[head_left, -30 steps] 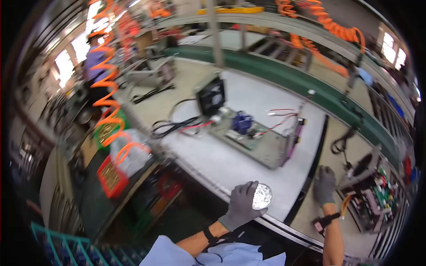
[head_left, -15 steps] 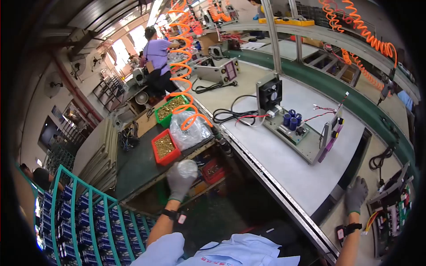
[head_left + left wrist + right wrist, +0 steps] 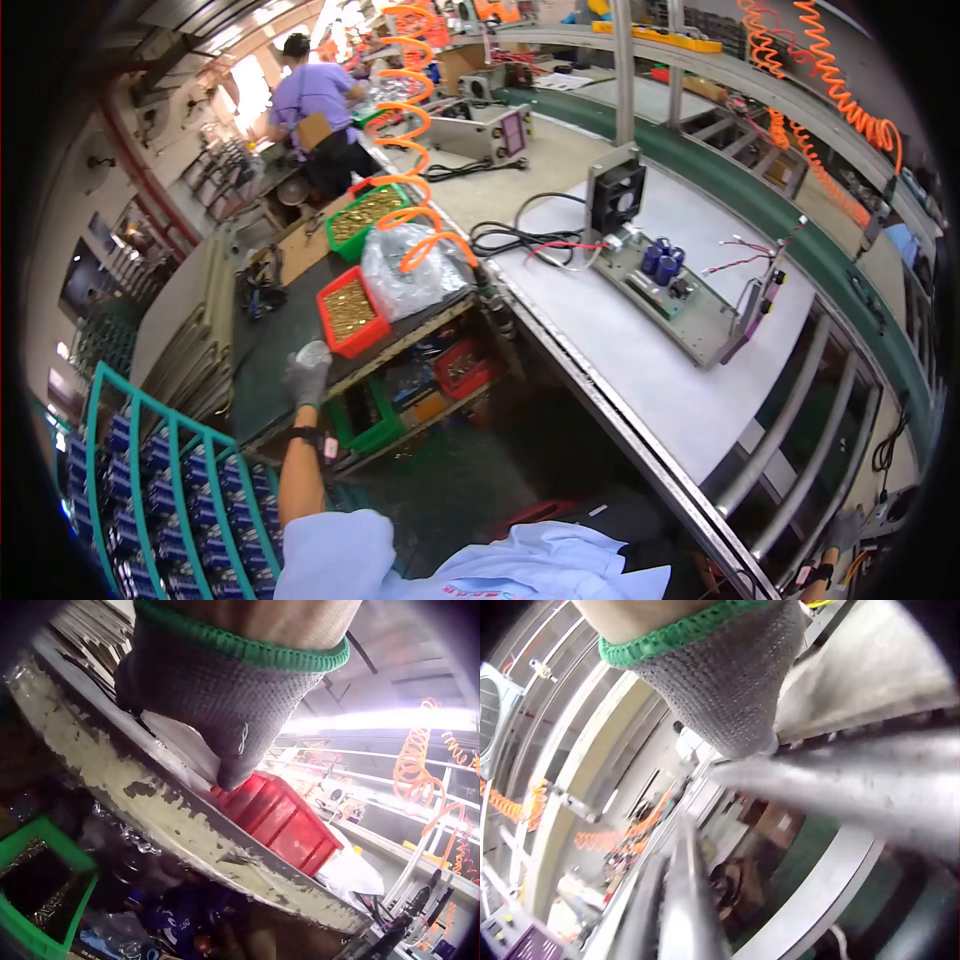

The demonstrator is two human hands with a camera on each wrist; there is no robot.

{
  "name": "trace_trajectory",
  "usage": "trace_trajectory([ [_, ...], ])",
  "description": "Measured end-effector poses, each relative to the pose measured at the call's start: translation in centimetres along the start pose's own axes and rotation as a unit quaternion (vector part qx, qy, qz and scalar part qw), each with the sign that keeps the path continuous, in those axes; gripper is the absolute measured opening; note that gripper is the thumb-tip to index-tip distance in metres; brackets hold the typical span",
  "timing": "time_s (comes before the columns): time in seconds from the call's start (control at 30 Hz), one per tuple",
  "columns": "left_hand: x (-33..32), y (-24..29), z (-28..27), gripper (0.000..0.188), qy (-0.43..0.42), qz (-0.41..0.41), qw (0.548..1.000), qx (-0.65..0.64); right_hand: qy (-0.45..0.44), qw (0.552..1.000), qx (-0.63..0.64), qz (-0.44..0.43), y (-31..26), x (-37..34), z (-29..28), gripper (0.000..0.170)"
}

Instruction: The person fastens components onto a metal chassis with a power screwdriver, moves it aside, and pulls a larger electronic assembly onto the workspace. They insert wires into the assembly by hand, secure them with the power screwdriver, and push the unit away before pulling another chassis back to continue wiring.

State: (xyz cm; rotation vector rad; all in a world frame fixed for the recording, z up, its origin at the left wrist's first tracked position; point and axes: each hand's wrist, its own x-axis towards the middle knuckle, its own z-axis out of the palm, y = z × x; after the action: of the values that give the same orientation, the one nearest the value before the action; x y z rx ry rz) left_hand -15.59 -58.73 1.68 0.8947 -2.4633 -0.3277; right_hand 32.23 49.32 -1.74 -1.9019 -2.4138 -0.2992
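Observation:
My gloved left hand [image 3: 308,375] holds a round, silvery-white dish [image 3: 313,353] at the edge of the dark side bench [image 3: 275,355], just in front of a red bin [image 3: 352,312] of small brass-coloured parts. In the left wrist view the dish's pale side [image 3: 180,741] shows under the fingers, close to the worn bench edge. Far to the right, my gloved right hand [image 3: 846,528] is beside an open electronics chassis [image 3: 885,515]. Metal rollers [image 3: 817,784] lie below that hand in the right wrist view; its fingers are mostly hidden.
A green bin [image 3: 362,222] of brass parts and a clear plastic bag [image 3: 405,275] stand by the red bin. On the white-topped line rests a chassis with a fan [image 3: 615,200]. A teal rack [image 3: 150,480] stands lower left; an orange coiled hose [image 3: 405,145] hangs above. Another person [image 3: 318,110] works behind.
My left hand has carried the dish from the line's front edge leftward to the side bench. The right hand, the beige board and the nearby chassis have shifted toward lower right, exposing rollers. The view has turned left.

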Motion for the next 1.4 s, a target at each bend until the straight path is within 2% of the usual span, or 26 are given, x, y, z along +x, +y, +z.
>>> trace_trajectory([
  [0.03, 0.3, -0.5, 0.7, 0.094, -0.013, 0.001, 1.0, -0.016, -0.009, 0.999, -0.005, 0.046, 2.2, 0.6, 0.3, 0.072],
  [0.07, 0.4, -0.4, 1.0, 0.094, -0.025, 0.0, 1.0, -0.009, 0.024, 0.996, -0.062, 0.063, 6.0, 3.2, 3.5, 0.065],
  [0.1, 0.2, -0.5, 1.3, 0.094, -0.038, -0.003, 0.999, -0.001, 0.016, 0.999, -0.016, 0.049, 6.3, 3.1, 2.6, 0.062],
  [0.17, -0.3, -0.8, 2.5, 0.092, -0.008, 0.027, 0.997, 0.072, 0.0, 0.997, 0.074, 0.017, 6.0, 3.6, -0.1, 0.058],
  [0.23, -1.0, -0.7, 2.2, 0.095, -0.011, 0.041, 0.998, 0.035, -0.021, 0.987, 0.161, -0.016, 5.1, 2.9, -2.4, 0.053],
  [0.27, -1.2, -1.1, 3.2, 0.093, 0.023, 0.073, 0.997, 0.029, 0.101, 0.961, 0.232, -0.113, 4.4, 3.0, 0.2, 0.049],
  [0.3, -0.6, -2.5, 4.2, 0.091, 0.058, 0.109, 0.992, 0.02, 0.062, 0.949, 0.243, -0.19, -2.6, -2.1, -6.2, 0.043],
  [0.37, 0.4, -4.3, 4.7, 0.082, 0.12, 0.187, 0.974, -0.04, -0.034, 0.861, 0.45, -0.235, -13.8, -10.4, -12.6, 0.033],
  [0.4, 0.6, -5.2, 5.3, 0.079, 0.176, 0.185, 0.967, -0.009, 0.025, 0.846, 0.406, -0.346, -18.4, -14.1, -15.1, 0.034],
  [0.43, 0.9, -5.8, 5.9, 0.075, 0.236, 0.18, 0.955, 0.019, 0.066, 0.806, 0.405, -0.427, -22.2, -17.0, -15.7, 0.034],
  [0.5, -0.1, -4.7, 4.6, 0.072, 0.259, 0.185, 0.948, -0.004, -0.004, 0.77, 0.368, -0.522, -29.2, -20.3, -14.8, 0.034],
  [0.53, -1.0, -3.4, 3.9, 0.07, 0.262, 0.188, 0.946, -0.021, 0.038, 0.706, 0.393, -0.588, -32.5, -21.7, -14.7, 0.033],
  [0.57, -2.3, -1.6, 3.0, 0.068, 0.265, 0.189, 0.945, -0.036, -0.003, 0.689, 0.38, -0.617, -35.5, -22.8, -15.2, 0.035],
  [0.6, -3.0, -0.7, 3.5, 0.064, 0.304, 0.243, 0.921, -0.032, 0.007, 0.68, 0.388, -0.622, -38.4, -24.0, -14.4, 0.039],
  [0.7, -12.2, 10.0, -0.8, 0.056, 0.145, 0.257, 0.918, -0.267, 0.049, 0.673, 0.36, -0.644, -42.8, -25.8, -14.3, 0.05],
  [0.77, -15.7, 14.3, -1.8, 0.054, 0.09, 0.388, 0.894, -0.207, 0.061, 0.679, 0.338, -0.649, -43.6, -25.9, -13.4, 0.056],
  [0.83, -18.7, 19.0, -0.8, 0.052, 0.024, 0.451, 0.855, -0.255, 0.047, 0.69, 0.328, -0.643, -43.1, -25.9, -11.4, 0.06],
  [0.9, -22.0, 23.9, -0.1, 0.049, -0.135, 0.438, 0.832, -0.314, 0.057, 0.691, 0.314, -0.649, -42.6, -25.7, -11.2, 0.061],
  [0.97, -24.9, 28.9, 0.4, 0.046, -0.131, 0.526, 0.784, -0.303, 0.061, 0.694, 0.31, -0.646, -41.9, -25.6, -11.3, 0.061],
  [1.07, -28.6, 33.8, 2.1, 0.049, -0.198, 0.557, 0.732, -0.338, 0.05, 0.702, 0.3, -0.645, -40.3, -25.4, -12.0, 0.061],
  [1.2, -35.3, 37.9, 2.5, 0.054, -0.258, 0.612, 0.665, -0.342, 0.03, 0.716, 0.259, -0.648, -34.4, -23.5, -11.9, 0.061],
  [1.3, -37.8, 40.5, 2.2, 0.057, -0.27, 0.64, 0.643, -0.323, 0.009, 0.734, 0.22, -0.642, -30.5, -22.6, -11.7, 0.061],
  [1.4, -40.1, 43.4, 2.1, 0.063, -0.235, 0.679, 0.627, -0.303, -0.002, 0.755, 0.189, -0.628, -25.8, -21.7, -11.5, 0.06],
])
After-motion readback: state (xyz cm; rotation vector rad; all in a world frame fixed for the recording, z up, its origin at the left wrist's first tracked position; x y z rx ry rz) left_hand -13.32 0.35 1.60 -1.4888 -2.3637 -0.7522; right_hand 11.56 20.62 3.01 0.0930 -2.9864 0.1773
